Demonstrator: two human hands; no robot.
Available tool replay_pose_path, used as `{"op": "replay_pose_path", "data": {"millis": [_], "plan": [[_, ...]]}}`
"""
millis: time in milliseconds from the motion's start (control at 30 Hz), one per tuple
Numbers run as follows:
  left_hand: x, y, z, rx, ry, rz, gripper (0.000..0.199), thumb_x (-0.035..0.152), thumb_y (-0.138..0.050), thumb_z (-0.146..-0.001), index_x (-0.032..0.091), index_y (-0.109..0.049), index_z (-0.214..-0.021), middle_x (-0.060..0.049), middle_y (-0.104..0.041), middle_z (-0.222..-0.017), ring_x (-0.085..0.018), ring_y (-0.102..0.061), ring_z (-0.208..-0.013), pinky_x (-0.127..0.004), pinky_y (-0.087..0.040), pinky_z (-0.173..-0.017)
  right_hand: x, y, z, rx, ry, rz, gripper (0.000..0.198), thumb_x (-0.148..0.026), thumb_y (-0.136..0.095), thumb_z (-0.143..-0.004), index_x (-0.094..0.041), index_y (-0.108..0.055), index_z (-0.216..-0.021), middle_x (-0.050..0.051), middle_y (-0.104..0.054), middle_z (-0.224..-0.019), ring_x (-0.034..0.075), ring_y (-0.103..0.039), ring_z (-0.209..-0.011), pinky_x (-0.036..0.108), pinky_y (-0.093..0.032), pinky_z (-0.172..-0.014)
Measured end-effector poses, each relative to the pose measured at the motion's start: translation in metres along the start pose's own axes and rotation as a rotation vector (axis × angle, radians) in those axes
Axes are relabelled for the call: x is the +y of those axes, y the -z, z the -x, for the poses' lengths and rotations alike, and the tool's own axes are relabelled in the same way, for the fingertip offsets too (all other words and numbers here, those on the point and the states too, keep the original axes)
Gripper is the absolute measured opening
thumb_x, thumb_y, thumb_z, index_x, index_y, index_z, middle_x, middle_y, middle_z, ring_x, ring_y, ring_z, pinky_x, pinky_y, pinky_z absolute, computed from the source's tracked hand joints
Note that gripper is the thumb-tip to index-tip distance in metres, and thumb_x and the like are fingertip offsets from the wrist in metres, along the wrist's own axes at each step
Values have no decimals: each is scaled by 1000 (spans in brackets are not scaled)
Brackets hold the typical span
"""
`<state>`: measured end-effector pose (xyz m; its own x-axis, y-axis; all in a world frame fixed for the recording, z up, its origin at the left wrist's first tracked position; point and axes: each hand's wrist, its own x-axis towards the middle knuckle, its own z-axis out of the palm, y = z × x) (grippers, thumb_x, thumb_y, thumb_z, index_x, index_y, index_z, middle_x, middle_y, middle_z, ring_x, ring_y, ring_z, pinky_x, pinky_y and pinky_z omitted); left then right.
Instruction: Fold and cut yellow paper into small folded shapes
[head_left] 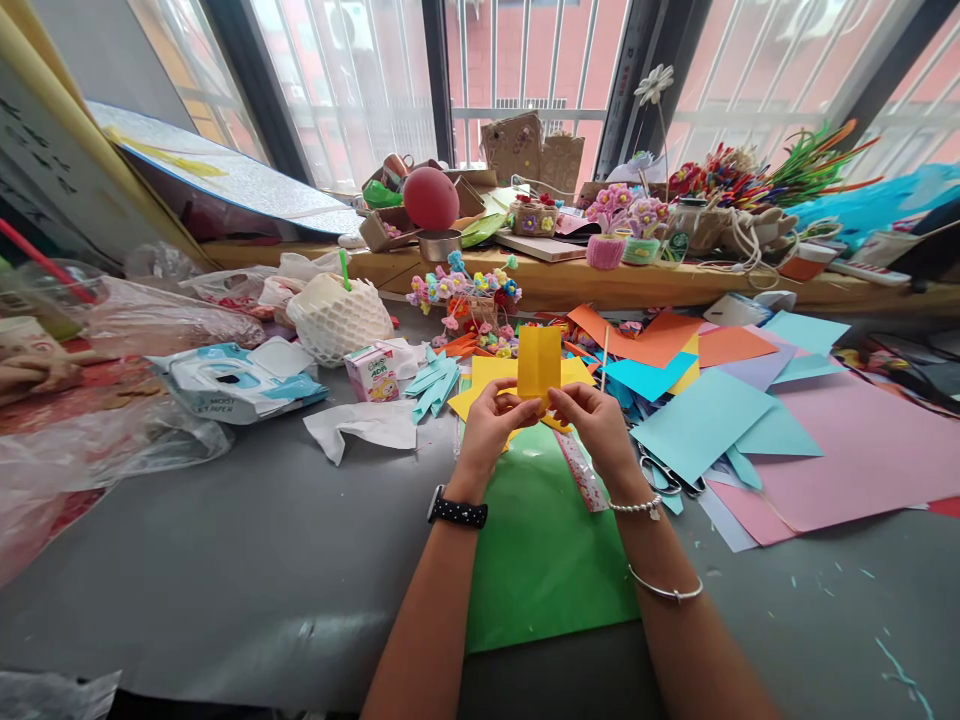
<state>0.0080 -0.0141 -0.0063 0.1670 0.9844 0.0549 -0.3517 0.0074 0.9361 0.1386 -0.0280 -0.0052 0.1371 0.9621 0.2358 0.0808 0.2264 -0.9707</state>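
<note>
Raised over the table is a small piece of yellow paper (539, 365) with fold lines running along it. My left hand (495, 425) pinches its lower left edge, and my right hand (598, 425) pinches the lower right corner. Below my hands lies a green sheet (551, 560), with a patterned ruler-like strip (581, 470) on it, partly behind my right hand. More yellow paper (480, 385) spreads behind the held piece. A pair of scissors (667, 475) rests near my right wrist, partly under light blue paper (705, 420).
Coloured sheets, including a large pink one (855, 450), cover the right side. On the left are a wipes pack (240, 385), a crumpled tissue (364, 428), a small box (373, 372) and plastic bags (172, 315). A flower basket (469, 300) stands before the crowded window ledge (555, 275).
</note>
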Motion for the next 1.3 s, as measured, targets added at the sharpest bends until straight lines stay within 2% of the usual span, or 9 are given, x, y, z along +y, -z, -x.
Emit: {"op": "replay_pose_path", "data": {"millis": [167, 867, 1300], "plan": [[0, 1, 0, -58, 35, 34, 42, 14, -71, -53, 13, -50, -89, -1, -64, -66, -12, -61, -63, -26, -48, -65, 0, 3, -1, 29, 16, 17, 27, -42, -57, -65, -15, -56, -62, 0, -55, -56, 10, -49, -50, 24, -40, -50], [0, -3, 2, 26, 34, 49, 40, 16, -71, -52, 13, -49, -86, 2, -61, -62, -11, -60, -58, -27, -48, -64, -2, 0, 1, 0, 28, -9, 26, -42, -56, -66, -16, -55, -63, 0, -54, -56, 10, -49, -50, 23, -40, -49], [-1, -4, 2, 35, 38, 54, 39, 16, -71, -54, 13, -48, -86, 2, -61, -60, -11, -60, -58, -26, -48, -64, -2, 0, 0, -14, 17, -52, 22, -37, -58, -67, -15, -55, -64, -1, -54, -57, 9, -48, -51, 22, -40, -49]]}}
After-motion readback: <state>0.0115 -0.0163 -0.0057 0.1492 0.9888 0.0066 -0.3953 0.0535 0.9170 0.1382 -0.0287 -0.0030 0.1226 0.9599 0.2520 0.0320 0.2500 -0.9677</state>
